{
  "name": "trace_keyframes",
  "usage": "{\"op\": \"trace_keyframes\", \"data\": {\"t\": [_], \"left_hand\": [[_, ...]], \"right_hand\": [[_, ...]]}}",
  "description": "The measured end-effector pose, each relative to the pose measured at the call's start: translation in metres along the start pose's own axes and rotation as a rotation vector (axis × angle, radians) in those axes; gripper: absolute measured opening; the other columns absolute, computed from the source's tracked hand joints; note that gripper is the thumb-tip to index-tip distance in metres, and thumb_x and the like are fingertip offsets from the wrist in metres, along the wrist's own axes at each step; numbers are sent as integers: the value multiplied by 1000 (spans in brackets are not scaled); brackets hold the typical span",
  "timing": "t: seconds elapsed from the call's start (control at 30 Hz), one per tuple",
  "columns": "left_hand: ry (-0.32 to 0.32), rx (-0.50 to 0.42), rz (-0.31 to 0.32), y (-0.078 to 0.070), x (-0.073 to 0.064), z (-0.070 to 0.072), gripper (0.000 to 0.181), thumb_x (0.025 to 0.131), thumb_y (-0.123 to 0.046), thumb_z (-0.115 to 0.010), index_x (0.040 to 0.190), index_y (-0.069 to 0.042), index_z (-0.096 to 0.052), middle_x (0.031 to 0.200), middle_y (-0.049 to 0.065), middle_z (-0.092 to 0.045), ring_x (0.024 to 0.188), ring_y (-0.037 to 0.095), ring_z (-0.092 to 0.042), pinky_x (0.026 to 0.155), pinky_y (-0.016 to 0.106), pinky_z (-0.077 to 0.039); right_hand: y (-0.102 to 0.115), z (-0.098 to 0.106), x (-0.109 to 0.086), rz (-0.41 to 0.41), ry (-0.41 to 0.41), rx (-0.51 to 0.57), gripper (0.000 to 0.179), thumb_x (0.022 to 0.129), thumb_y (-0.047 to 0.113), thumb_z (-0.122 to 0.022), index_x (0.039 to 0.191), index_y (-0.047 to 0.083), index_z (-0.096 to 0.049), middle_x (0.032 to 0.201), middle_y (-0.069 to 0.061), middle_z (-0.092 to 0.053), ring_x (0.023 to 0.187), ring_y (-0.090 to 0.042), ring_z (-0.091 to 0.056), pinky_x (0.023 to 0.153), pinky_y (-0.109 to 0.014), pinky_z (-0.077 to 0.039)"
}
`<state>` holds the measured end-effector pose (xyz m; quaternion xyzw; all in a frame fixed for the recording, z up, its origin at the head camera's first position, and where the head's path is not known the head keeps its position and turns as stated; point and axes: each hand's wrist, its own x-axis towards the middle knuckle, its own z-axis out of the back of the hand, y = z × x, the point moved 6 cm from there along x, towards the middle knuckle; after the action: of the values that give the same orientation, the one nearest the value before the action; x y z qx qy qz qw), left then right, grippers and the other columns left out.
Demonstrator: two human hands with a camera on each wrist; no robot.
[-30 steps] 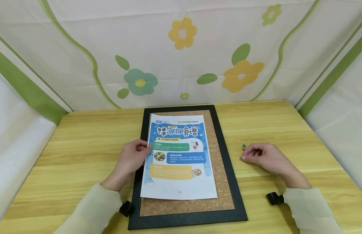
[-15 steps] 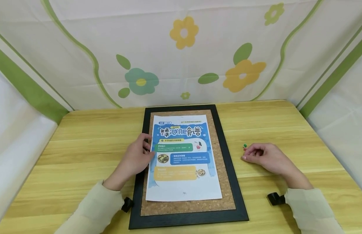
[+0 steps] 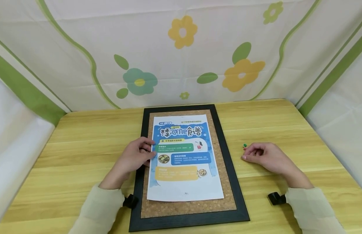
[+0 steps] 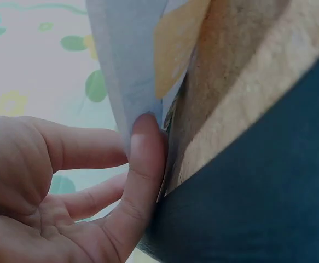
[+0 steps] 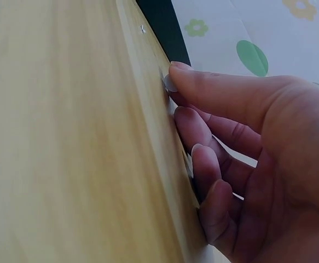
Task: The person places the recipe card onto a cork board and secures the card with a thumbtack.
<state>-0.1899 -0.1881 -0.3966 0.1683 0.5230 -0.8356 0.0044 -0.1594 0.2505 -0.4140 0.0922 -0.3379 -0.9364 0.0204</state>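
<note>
Sheet (image 3: 185,157) pinched in left hand (image 3: 136,156) over framed corkboard (image 3: 189,208); right hand (image 3: 264,156) curled, contents unclear, beside small bits (image 3: 244,146) on table (image 3: 289,130)

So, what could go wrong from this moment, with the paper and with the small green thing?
The left hand pinches the paper only at its left edge, so the paper could slide or turn on the cork board. That edge might also crease if pulled hard. The small green thing, with some red beside it, lies close to the right hand, so a nudge might send it across the table.
</note>
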Motion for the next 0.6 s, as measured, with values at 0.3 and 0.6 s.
{"op": "trace_keyframes", "data": {"t": [0.3, 0.6], "left_hand": [[31, -35, -3, 4, 3, 1, 31, 107, -6, -63, 137, 0, -67, 106, 14, -61, 73, 21, -66, 68, 32, -64], [25, 17, 0, 4, 3, 4, 21, 105, -6, -65, 123, 0, -75, 110, 18, -72, 76, 20, -67, 70, 32, -63]], "right_hand": [[0, -2, -3, -13, -3, -5, 18, 98, 38, -81, 97, 20, -81, 90, -1, -72, 75, -13, -56, 68, -26, -46], [4, -4, -2, -13, -15, -16, 19, 98, 39, -81, 96, 20, -80, 89, 0, -72, 76, -13, -57, 69, -26, -46]]}}
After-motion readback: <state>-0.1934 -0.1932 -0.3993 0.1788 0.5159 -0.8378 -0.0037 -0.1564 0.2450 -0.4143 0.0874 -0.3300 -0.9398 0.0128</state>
